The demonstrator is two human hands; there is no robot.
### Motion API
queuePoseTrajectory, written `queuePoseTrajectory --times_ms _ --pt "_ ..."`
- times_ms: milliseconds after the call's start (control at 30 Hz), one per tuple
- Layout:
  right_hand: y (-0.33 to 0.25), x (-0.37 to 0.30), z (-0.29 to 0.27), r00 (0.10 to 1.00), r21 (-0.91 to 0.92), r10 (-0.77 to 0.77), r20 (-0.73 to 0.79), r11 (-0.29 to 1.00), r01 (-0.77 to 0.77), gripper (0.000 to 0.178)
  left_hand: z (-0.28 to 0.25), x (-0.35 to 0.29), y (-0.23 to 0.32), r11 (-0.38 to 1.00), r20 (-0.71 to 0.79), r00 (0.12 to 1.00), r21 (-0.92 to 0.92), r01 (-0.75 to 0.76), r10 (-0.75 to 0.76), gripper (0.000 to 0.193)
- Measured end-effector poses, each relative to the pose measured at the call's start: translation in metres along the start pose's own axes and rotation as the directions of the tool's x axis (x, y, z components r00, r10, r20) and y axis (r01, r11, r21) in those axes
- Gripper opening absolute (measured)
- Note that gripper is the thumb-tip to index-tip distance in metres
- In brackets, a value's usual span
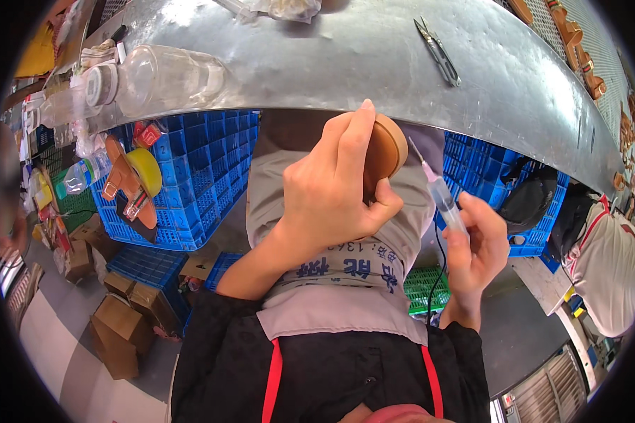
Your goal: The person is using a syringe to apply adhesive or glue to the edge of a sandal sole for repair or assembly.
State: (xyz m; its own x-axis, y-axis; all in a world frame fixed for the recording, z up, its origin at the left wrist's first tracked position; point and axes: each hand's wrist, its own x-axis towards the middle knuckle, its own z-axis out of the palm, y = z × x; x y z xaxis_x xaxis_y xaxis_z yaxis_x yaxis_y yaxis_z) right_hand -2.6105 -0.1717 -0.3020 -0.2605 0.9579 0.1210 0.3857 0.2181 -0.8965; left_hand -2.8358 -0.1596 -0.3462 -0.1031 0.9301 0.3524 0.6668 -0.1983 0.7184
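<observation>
My left hand [331, 176] is closed round a brown sandal [389, 146] held above my lap. Only its rounded end with a tan edge shows; my fingers hide the rest. In my right hand [478, 243] is a clear syringe [445, 200] with a pink needle hub, gripped between thumb and fingers. Its thin needle points up toward the sandal's rim, and a small gap seems to separate them. A pair of thread snips [439, 53] lies on the metal table [331, 63] beyond my hands.
On the table's left lies a big clear plastic jar [166, 81]. Blue crates [204, 169] stand on both sides of my lap; a brown strappy sandal [128, 180] and yellow tape roll [145, 171] sit at the left one. More sandals [575, 42] line a rack at far right.
</observation>
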Motion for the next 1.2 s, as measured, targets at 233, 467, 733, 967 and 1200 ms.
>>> queuePoseTrajectory --times_ms 233,467,733,967,1200 --pt "-0.019 0.014 0.005 0.981 -0.293 -0.184 0.052 0.937 0.192 0.05 0.003 -0.002 0.006 0.999 -0.003 1.0 0.04 -0.022 0.022 0.084" --pt "-0.028 0.009 0.002 0.971 -0.417 -0.227 0.079 0.877 0.239 0.053 0.005 -0.006 0.01 0.997 0.0 0.999 0.064 -0.039 0.039 0.084" --pt "-0.047 0.014 -0.007 0.937 -0.641 -0.299 0.179 0.687 0.342 0.06 0.005 -0.007 0.015 0.995 0.026 0.999 0.093 -0.044 0.041 0.084" --pt "-0.078 0.033 -0.017 0.923 -0.662 -0.195 0.331 0.649 0.375 0.052 0.002 -0.01 0.013 0.994 0.021 0.998 0.098 -0.053 0.051 0.081" --pt "-0.095 0.047 -0.018 0.918 -0.665 -0.127 0.375 0.654 0.362 0.053 -0.001 -0.008 0.017 0.994 0.038 0.999 0.103 -0.027 0.024 0.08"
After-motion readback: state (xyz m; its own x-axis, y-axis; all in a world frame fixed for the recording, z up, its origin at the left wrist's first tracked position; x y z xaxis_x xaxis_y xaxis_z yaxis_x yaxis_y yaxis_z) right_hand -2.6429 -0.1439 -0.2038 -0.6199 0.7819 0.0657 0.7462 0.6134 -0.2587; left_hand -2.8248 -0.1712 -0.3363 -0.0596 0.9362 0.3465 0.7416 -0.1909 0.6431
